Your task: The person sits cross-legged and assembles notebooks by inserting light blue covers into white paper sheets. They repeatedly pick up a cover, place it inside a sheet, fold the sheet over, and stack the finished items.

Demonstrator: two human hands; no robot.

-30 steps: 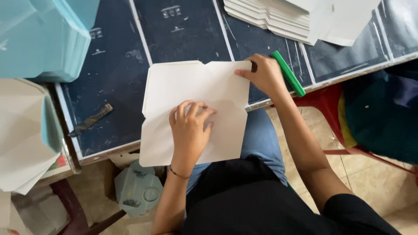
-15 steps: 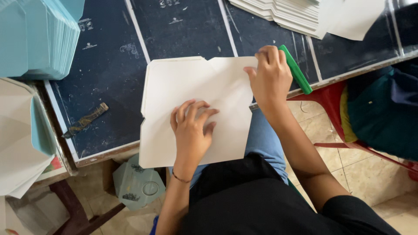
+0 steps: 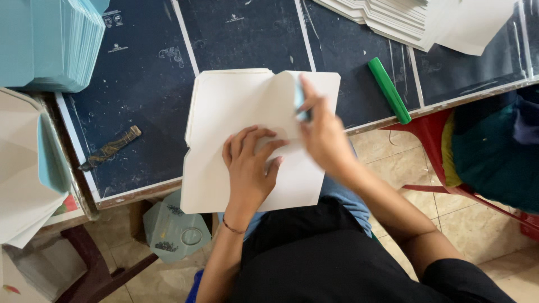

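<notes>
A stack of white cut paper sheets (image 3: 230,106) lies on the dark table (image 3: 146,78) and overhangs its front edge. My left hand (image 3: 250,168) presses flat on the lower middle of the top sheet, fingers spread. My right hand (image 3: 323,134), blurred by motion, pinches the sheet's right flap (image 3: 283,95) and folds it over toward the left; the flap's pale blue underside shows at the fingers. A green stick-shaped tool (image 3: 388,90) lies on the table to the right of the sheets, apart from both hands.
A tall pile of pale blue sheets (image 3: 50,42) sits at the back left, a fanned white stack (image 3: 404,19) at the back right. Folded white pieces (image 3: 25,168) rest on a lower left stand. A red chair (image 3: 443,134) stands at right, a pale green container (image 3: 171,230) under the table.
My right hand let go of the sheet's top right corner beside the green tool, moved left and lifted the right flap over. My left hand stayed pressing on the sheet.
</notes>
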